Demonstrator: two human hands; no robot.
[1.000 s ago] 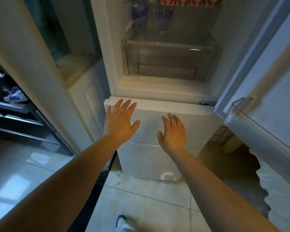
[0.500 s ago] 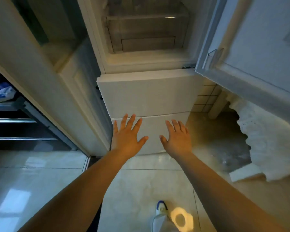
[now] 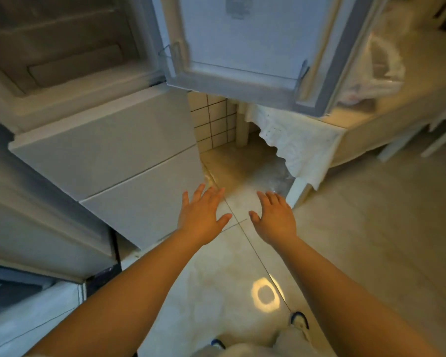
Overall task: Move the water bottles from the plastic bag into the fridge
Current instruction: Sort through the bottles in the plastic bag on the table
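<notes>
- My left hand [image 3: 202, 217] is spread flat, fingers straight and apart, with nothing in it; it hangs over the floor just off the corner of the fridge's lower drawer front [image 3: 144, 197].
- My right hand [image 3: 274, 219] is much the same: fingers straight and loosely together, thumb out, holding nothing. I judge both are free because I am between bottles, and two empty hands suit reaching into a soft bag.
- Neither hand touches anything; both float above the floor tiles [image 3: 216, 292], palms down and side by side, ready for the reach.
- To the left stands the fridge [image 3: 62, 106], its upper compartment open above the closed drawers. The fridge door [image 3: 242, 47] swings out over my hands, left wide, I take it, so the next bottle can go straight in.
- No water bottle shows inside the part of the compartment I can see; the picture there is blurred and dim.
- Well off to the upper right, the plastic bag [image 3: 376, 73] sits on the bench [image 3: 358, 119], beyond the door's far edge. It is pale and crumpled; whether bottles remain in it I cannot tell.
- A white lace-edged cloth [image 3: 294, 140] hangs from the bench's near end, and my shoe [image 3: 299, 322] points toward that side.
- The door stands between me and the bag, so I expect to go round its edge.
</notes>
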